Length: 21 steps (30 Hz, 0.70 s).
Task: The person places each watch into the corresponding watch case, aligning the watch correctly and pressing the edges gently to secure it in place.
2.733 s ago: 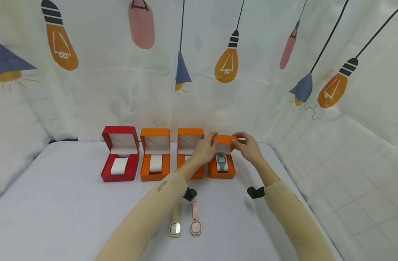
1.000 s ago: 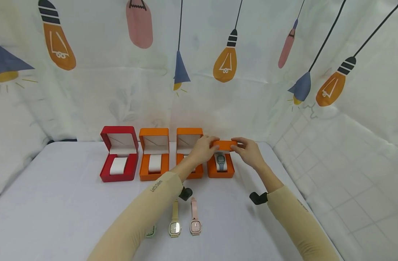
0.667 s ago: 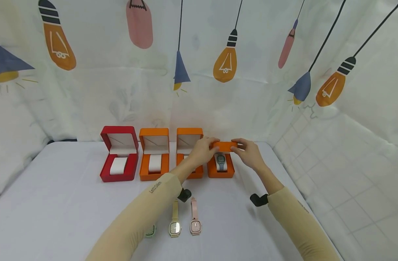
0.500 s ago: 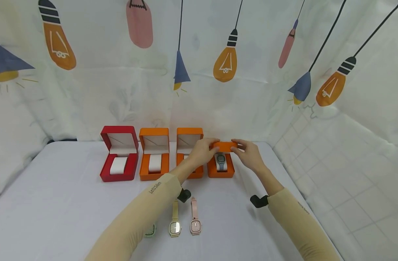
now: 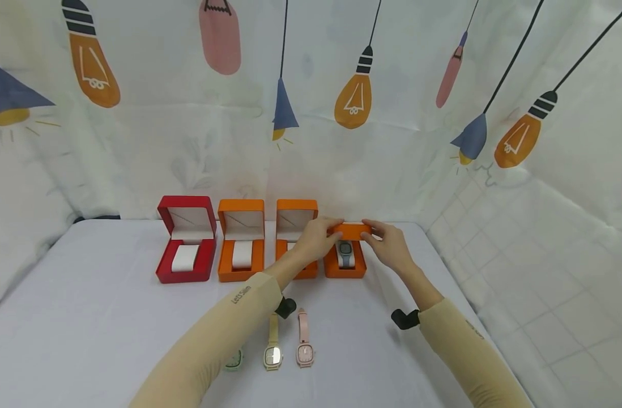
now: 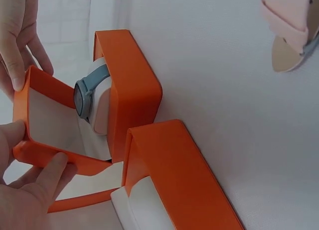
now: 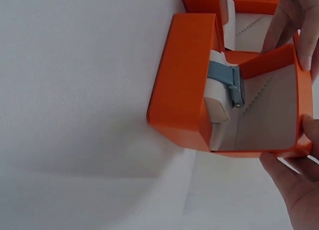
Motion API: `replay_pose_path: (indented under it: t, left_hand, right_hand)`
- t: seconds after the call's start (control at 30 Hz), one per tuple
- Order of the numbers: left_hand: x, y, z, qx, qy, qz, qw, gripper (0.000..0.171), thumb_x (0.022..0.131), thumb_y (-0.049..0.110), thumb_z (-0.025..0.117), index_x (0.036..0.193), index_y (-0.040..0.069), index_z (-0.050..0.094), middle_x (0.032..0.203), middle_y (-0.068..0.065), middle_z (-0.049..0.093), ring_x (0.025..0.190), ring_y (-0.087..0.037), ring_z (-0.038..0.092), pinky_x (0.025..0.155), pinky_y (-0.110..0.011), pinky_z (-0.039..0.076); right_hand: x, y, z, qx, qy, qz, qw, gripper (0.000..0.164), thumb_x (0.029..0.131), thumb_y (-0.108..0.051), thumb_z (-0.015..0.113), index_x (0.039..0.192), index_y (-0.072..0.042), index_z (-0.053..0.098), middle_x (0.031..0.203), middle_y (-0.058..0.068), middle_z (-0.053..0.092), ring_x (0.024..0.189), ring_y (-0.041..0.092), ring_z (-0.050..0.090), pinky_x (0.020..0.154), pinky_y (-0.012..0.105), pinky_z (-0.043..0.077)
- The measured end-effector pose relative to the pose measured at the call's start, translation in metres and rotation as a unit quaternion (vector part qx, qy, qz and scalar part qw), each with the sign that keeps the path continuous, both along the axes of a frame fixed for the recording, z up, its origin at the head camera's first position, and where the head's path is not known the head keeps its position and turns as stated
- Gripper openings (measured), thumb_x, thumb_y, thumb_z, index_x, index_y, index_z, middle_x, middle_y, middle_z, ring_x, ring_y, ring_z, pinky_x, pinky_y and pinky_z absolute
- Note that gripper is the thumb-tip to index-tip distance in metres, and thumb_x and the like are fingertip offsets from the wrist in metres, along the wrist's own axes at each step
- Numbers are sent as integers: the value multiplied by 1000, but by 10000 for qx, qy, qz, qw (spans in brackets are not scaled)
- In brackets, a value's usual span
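Back right on the table (image 5: 362, 351), left hand (image 5: 316, 239) and right hand (image 5: 391, 245) both got the half-raised lid (image 5: 353, 232) of the orange box (image 5: 345, 273) pinched, blue-grey watch (image 5: 346, 250) sitting inside.

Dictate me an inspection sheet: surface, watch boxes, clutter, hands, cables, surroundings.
Surface: white table, no spill seen.
Job's things: blue watch around the cushion in the right-end orange box, lid partly open.
Other boxes: red box, two orange boxes, all open.
Loose: green watch (partly hidden), yellow watch, pink watch.
Clutter: nothing seen.
Hands: left hand, right hand both grip the lid.
Cables: nothing seen.
Surroundings: lamp-print sheet behind.
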<state>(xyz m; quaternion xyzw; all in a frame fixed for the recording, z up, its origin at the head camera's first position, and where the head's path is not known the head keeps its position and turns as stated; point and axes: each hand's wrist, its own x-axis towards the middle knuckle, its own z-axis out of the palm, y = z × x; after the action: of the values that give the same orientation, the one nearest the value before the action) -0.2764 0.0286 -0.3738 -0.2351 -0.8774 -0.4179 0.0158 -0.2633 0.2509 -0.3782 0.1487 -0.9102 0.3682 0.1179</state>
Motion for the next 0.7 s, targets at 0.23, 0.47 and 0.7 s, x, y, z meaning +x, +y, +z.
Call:
replay_pose_path:
  t: [0.23, 0.47, 0.7]
  left_hand:
    - [2, -1, -1, 60, 2, -15, 10000, 42, 104, 21, 64, 145, 10, 60, 144, -13, 57, 129, -27, 56, 105, -40, 49]
    - [4, -2, -1, 71, 15, -17, 10000, 42, 103, 21, 66, 144, 12, 61, 143, -11, 57, 123, -25, 58, 102, -36, 51]
    - [9, -3, -1, 140, -19, -51, 9999, 42, 102, 19, 68, 142, 11, 62, 142, -11, 57, 115, -24, 60, 97, -34, 54]
  right_hand:
    - [0, 1, -2, -66, 98, 60, 9999, 38, 99, -11, 70, 135, -1, 65, 132, 20, 65, 121, 41, 63, 96, 55, 53]
    - [2, 2, -3, -60, 119, 55, 9999, 38, 99, -11, 71, 134, 0, 65, 133, 19, 65, 121, 40, 63, 98, 53, 52]
    - [5, 2, -7, -125, 124, 73, 9998, 39, 98, -9, 72, 135, 2, 65, 132, 20, 66, 122, 39, 63, 97, 52, 53]
